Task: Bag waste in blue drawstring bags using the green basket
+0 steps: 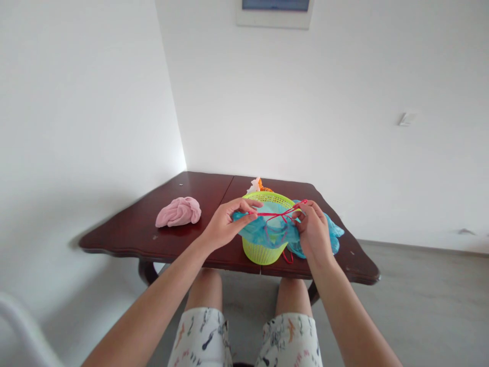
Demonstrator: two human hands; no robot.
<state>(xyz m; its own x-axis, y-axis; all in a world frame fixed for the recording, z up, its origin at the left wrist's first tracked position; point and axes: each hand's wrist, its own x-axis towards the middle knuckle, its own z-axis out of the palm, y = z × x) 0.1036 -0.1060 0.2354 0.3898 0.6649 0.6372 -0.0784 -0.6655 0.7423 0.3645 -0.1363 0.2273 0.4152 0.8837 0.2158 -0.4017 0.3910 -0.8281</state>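
**Lime-green perforated plastic basket (263, 253) under teal sheer fabric (256, 233) and red cord (277, 214)**

Position: the basket stands upright on a dark-wood surface (126, 239), near its far edge from the knees. The teal fabric drapes over the basket's front rim and spills past its right side.

Left hand (225, 224): mostly closed, thumb and fingers pinching the red cord and a fold of fabric, just left of the basket.

Right hand (313, 229): fingers curled, pinching the same cord, just right of the basket. The cord runs taut between both hands above the basket, and a loop of it hangs below the fabric at the basket's right.

Also present:
- Pink crumpled cloth (178, 212), well left of the basket.
- White-and-orange crumpled item (255, 185), just behind the basket and partly hidden by it.
- Patterned white shorts (202, 336), nearer than the basket, below the surface edge.
- Framed picture (275, 11), high on the wall beyond the basket, cut off by the view.
- Wall fitting (407, 119), well right of the basket.
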